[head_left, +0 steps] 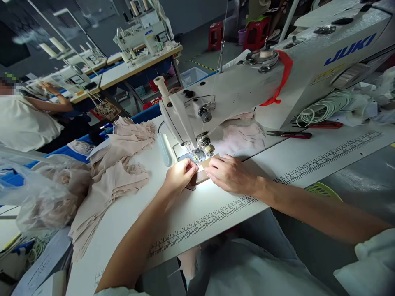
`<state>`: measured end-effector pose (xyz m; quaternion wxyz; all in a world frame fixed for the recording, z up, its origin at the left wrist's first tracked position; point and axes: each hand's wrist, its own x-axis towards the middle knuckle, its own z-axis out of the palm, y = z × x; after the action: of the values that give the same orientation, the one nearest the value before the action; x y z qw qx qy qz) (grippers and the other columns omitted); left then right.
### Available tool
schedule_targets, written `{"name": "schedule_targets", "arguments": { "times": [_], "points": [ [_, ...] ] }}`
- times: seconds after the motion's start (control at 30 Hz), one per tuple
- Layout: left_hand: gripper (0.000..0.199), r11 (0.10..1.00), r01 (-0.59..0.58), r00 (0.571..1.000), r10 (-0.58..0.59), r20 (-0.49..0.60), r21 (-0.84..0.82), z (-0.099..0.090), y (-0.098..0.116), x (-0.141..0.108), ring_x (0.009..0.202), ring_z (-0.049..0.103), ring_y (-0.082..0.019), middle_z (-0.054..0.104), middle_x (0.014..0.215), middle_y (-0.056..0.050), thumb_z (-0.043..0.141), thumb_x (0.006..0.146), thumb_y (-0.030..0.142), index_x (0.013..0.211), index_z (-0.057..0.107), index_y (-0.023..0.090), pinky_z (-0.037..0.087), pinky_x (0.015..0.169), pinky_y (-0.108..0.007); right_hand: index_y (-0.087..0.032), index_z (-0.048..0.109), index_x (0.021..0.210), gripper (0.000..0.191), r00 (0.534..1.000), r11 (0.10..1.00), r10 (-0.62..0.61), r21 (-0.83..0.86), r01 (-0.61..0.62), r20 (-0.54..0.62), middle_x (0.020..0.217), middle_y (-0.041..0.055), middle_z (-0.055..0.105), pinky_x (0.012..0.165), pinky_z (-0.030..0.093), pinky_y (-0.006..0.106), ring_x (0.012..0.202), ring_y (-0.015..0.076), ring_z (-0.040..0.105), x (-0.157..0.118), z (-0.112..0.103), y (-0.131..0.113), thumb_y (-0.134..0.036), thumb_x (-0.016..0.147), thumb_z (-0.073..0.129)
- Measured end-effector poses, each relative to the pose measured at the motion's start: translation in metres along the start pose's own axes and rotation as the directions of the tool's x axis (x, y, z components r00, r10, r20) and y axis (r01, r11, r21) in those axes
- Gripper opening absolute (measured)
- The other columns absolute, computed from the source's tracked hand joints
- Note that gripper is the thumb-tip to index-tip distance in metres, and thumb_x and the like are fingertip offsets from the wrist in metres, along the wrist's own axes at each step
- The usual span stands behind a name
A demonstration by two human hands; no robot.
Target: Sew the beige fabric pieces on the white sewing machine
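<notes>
Both hands are at the needle area of a white sewing machine [228,100]. My left hand [180,174] is closed in a pinch just in front of the presser foot, on the edge of a small beige fabric piece [202,176]. My right hand [230,172] pinches the same fabric from the right, fingers curled over it. Parts of the fabric are hidden under the fingers. Behind my right hand, pale pink fabric [242,137] lies on the machine bed.
Stacked beige cut pieces [117,181] lie left, beside a clear plastic bag [51,197]. Thread snips [290,134] and coiled pale cord [322,107] are right. A printed ruler [203,224] runs along the table's front. Another person [27,119] works at a machine, far left.
</notes>
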<state>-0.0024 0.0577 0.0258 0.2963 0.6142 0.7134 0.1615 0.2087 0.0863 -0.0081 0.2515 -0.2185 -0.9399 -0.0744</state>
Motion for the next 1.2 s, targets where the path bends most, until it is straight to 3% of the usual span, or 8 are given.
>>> {"name": "schedule_targets", "arguments": {
  "times": [0.3,0.4,0.47,0.57,0.67,0.8,1.0,1.2],
  "points": [
    [0.013,0.987,-0.037,0.999,0.039,-0.013,0.156,-0.003,0.001,-0.003,0.072,0.064,-0.017,0.071,0.077,0.003,0.058,0.092,0.032,0.084,0.063,0.023,0.044,0.067,-0.029,-0.016,0.071,0.110,0.029,0.992,1.000,0.018,0.006,-0.019,0.126,0.093,0.0085,0.063,0.076,0.030,0.036,0.081,0.0202,0.047,0.006,0.000,-0.004,-0.017,0.101,0.043],
    [0.009,0.932,-0.140,0.981,0.176,-0.082,0.335,-0.008,-0.006,-0.010,0.081,0.068,-0.021,0.074,0.091,-0.002,0.058,0.093,0.028,0.093,0.066,0.022,0.048,0.070,-0.032,-0.015,0.070,0.110,0.029,0.984,1.000,0.017,-0.002,-0.017,0.177,0.096,0.0096,0.064,0.077,0.032,0.037,0.083,0.0208,0.049,0.008,-0.003,-0.006,-0.017,0.101,0.043],
    [0.015,0.826,-0.277,0.905,0.395,-0.155,0.490,-0.007,-0.010,-0.017,0.090,0.068,-0.025,0.074,0.104,-0.008,0.053,0.095,0.020,0.099,0.067,0.019,0.053,0.074,-0.036,-0.014,0.069,0.109,0.028,0.978,1.000,0.023,0.003,-0.025,0.206,0.099,0.0101,0.065,0.078,0.033,0.036,0.084,0.0209,0.050,0.009,-0.006,-0.007,-0.018,0.101,0.043],
    [0.027,0.614,-0.499,0.684,0.712,-0.157,0.611,0.007,-0.014,-0.029,0.106,0.067,-0.028,0.072,0.114,-0.014,0.042,0.099,0.012,0.111,0.066,0.016,0.057,0.090,-0.044,-0.014,0.069,0.103,0.028,0.970,1.000,0.021,0.013,-0.024,0.241,0.101,0.0108,0.065,0.080,0.036,0.037,0.088,0.0211,0.052,0.011,-0.008,-0.008,-0.018,0.102,0.042],
    [0.036,0.516,-0.594,0.561,0.815,-0.141,0.618,0.028,-0.016,-0.038,0.115,0.065,-0.028,0.069,0.120,-0.016,0.041,0.098,0.009,0.128,0.060,0.015,0.057,0.100,-0.046,-0.014,0.069,0.097,0.029,0.969,1.000,0.001,0.014,-0.004,0.246,0.099,0.0112,0.065,0.083,0.040,0.038,0.091,0.0220,0.053,0.012,-0.009,-0.008,-0.019,0.103,0.042],
    [0.042,0.568,-0.564,0.595,0.783,-0.181,0.599,0.044,-0.018,-0.042,0.111,0.066,-0.029,0.068,0.119,-0.016,0.043,0.096,0.010,0.136,0.055,0.013,0.060,0.097,-0.046,-0.015,0.069,0.101,0.031,0.978,1.000,0.011,-0.003,-0.011,0.210,0.099,0.0099,0.067,0.083,0.042,0.038,0.089,0.0218,0.054,0.012,-0.009,-0.009,-0.016,0.104,0.038],
    [0.037,0.546,-0.543,0.575,0.796,-0.191,0.638,0.044,-0.015,-0.046,0.109,0.065,-0.030,0.068,0.113,-0.018,0.044,0.095,0.011,0.128,0.059,0.008,0.062,0.096,-0.046,-0.014,0.069,0.112,0.030,0.982,1.000,0.016,0.003,-0.017,0.187,0.099,0.0106,0.066,0.079,0.039,0.038,0.087,0.0226,0.053,0.009,-0.006,-0.008,-0.018,0.102,0.041],
    [0.036,0.552,-0.519,0.604,0.777,-0.177,0.652,0.047,-0.014,-0.046,0.108,0.064,-0.031,0.068,0.110,-0.019,0.043,0.093,0.012,0.123,0.062,0.006,0.062,0.095,-0.046,-0.016,0.070,0.108,0.031,0.990,0.997,0.041,0.056,-0.049,0.131,0.092,0.0090,0.064,0.075,0.034,0.038,0.081,0.0221,0.050,0.007,-0.003,-0.007,-0.020,0.103,0.040]
  ]
}}
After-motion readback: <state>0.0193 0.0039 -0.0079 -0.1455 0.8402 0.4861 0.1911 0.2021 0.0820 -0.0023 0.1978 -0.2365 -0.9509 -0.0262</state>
